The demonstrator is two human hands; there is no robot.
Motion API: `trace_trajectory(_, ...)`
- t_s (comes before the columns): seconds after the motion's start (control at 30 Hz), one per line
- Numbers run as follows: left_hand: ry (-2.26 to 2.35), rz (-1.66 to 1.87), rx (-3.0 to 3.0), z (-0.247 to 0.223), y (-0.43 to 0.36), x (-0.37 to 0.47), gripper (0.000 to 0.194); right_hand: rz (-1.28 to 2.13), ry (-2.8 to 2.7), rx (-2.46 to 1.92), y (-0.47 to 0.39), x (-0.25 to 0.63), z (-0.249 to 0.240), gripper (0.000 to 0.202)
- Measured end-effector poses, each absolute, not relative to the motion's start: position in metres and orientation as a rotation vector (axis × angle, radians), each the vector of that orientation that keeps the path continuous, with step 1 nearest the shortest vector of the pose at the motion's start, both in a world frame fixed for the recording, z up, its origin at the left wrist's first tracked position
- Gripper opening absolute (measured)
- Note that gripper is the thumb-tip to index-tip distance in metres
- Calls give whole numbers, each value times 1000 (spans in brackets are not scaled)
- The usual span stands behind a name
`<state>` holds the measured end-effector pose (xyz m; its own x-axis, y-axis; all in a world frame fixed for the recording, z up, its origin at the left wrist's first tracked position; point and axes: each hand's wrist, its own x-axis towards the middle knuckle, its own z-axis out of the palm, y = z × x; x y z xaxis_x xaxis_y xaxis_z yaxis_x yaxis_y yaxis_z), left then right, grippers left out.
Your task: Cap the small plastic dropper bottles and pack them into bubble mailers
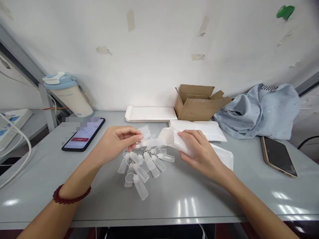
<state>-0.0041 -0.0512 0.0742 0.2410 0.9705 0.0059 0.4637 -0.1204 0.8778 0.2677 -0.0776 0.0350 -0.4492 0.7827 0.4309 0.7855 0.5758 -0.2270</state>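
My left hand (121, 141) pinches a small translucent dropper bottle (152, 142) at its cap end, the body pointing right. The bottle's far end is at the mouth of a white padded envelope (171, 138); how far inside it reaches, I cannot tell. My right hand (198, 149) wraps around that envelope, its open mouth facing left. Below both hands lies a loose pile of several similar small bottles (141, 172), their caps joined by thin loops. Another white padded envelope (225, 156) lies partly hidden under my right hand.
At the back, a stack of white envelopes (151, 114) lies beside an open cardboard box (196, 108), with a filled-looking white envelope (211, 132) before it. A phone (81, 137) and a tumbler (71, 96) are left; a blue cloth bag (264, 113) and another phone (279, 156) right.
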Motion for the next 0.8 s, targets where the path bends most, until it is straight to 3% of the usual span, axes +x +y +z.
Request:
trace_trajectory(0.37,1080,849,2252,55,-57,11,15,155,-2409,-1124,-89,252,33,50)
trace_trajectory(0.53,900,821,2156,53,-65,16,20,153,-2385,-1079,-93,248,33,51)
trace_trajectory(0.7,1282,974,1879,60,-60,9,22,42,-2264,-1155,-87,255,35,49)
trace_trajectory(0.8,1538,750,2011,51,-51,9,27,2,-2196,-1197,-82,260,34,48)
